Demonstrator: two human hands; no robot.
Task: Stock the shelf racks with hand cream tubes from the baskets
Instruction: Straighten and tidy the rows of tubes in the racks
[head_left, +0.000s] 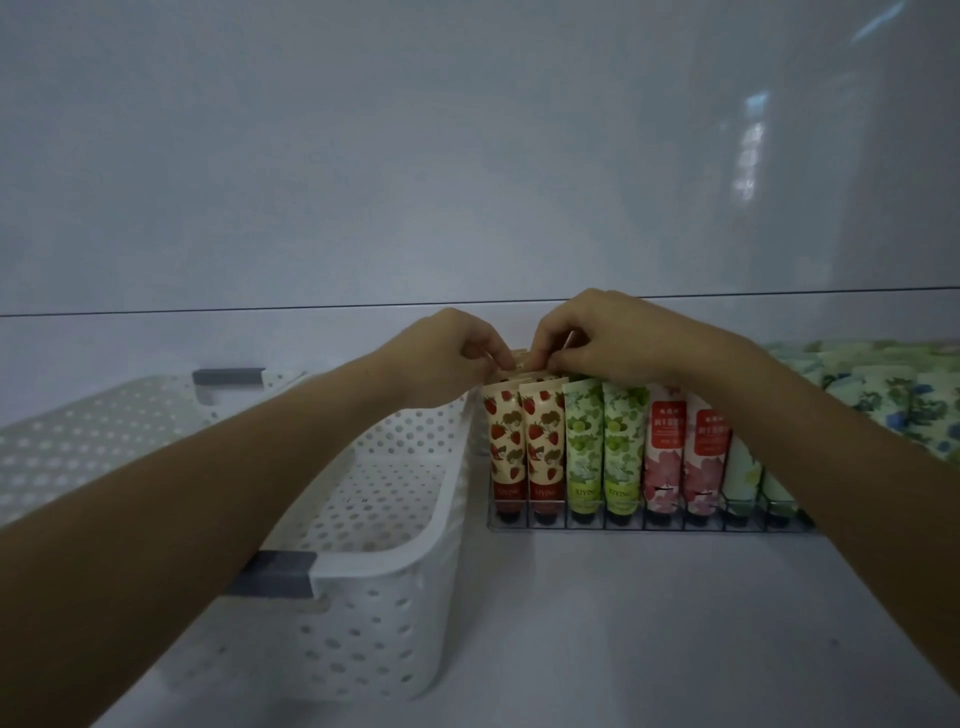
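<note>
Both hands are at the back of the wire rack (649, 526), above the two leftmost columns.

Left hand (447, 358): grip narrow, fingers curled, tips pinching the crimped top edges of the rear tubes (519, 368). Right hand (597, 338): grip likewise narrow, fingertips pinched on the same tops from the other side. The two hands almost meet. I cannot tell whether I hold one tube or several.

Rack contents, front row, left to right:
- two strawberry tubes (524, 441)
- two green tubes (605, 447)
- two pink tubes (680, 452)
- pale tubes (743, 478), partly behind my right forearm

All stand cap down, leaning back.

The white perforated basket (395, 582) sits just left of the rack under my left forearm; no tubes show inside it. A heap of floral tubes (883, 395) lies at the far right, behind my right arm. Everything rests on the white shelf (597, 634).
</note>
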